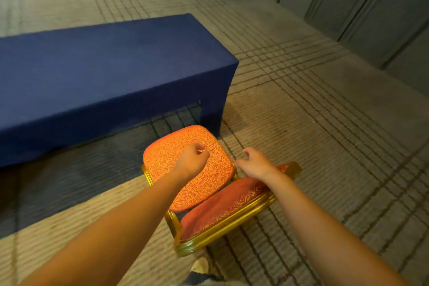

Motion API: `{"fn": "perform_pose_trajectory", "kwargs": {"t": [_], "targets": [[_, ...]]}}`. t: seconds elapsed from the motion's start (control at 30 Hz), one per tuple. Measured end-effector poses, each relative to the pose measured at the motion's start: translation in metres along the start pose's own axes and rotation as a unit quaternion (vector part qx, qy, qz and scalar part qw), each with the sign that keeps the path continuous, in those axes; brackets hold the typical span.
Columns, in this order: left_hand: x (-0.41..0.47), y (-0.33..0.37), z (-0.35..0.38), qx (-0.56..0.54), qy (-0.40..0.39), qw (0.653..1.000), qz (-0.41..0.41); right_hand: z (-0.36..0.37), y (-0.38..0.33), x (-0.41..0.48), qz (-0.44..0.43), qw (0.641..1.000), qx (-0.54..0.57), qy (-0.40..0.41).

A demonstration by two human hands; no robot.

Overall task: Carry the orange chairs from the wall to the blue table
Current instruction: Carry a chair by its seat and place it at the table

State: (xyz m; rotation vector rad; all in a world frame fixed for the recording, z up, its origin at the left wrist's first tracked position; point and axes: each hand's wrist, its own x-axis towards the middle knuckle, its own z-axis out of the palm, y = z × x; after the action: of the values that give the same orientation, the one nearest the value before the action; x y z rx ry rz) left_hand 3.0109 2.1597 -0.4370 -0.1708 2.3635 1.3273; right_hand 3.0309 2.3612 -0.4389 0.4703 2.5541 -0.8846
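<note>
Head view: left hand [192,158] fisted, right hand [255,165] relaxed, over orange chair [210,184] beside blue table [104,65].

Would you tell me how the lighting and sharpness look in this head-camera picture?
Head view: warm light falls on the chair and the nearby carpet; the table casts a dark shadow beneath it; the wide lens curves the carpet lines; the bottom edge is blurred.

The patterned carpet [325,123] carries the blue table [104,72] and, just beside its corner, an orange chair [162,159].
</note>
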Motion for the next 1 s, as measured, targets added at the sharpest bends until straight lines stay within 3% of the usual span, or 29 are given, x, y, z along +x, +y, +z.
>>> {"fn": "perform_pose_trajectory", "kwargs": {"t": [0.23,0.43,0.7,1.0], "targets": [[-0.022,-0.028,0.019,-0.01,0.081,0.996,-0.029,-0.003,0.002,0.007,-0.046,0.997,-0.051,-0.037],[-0.011,-0.049,0.04,-0.05,0.104,0.985,-0.126,-0.004,0.005,0.053,-0.084,0.984,-0.093,-0.129],[0.002,-0.057,0.058,-0.074,0.163,0.949,-0.259,-0.004,0.021,0.125,-0.087,0.941,-0.213,-0.249],[0.002,-0.094,0.071,-0.066,0.136,0.924,-0.352,0.021,0.057,0.156,-0.049,0.934,-0.224,-0.272]]}}
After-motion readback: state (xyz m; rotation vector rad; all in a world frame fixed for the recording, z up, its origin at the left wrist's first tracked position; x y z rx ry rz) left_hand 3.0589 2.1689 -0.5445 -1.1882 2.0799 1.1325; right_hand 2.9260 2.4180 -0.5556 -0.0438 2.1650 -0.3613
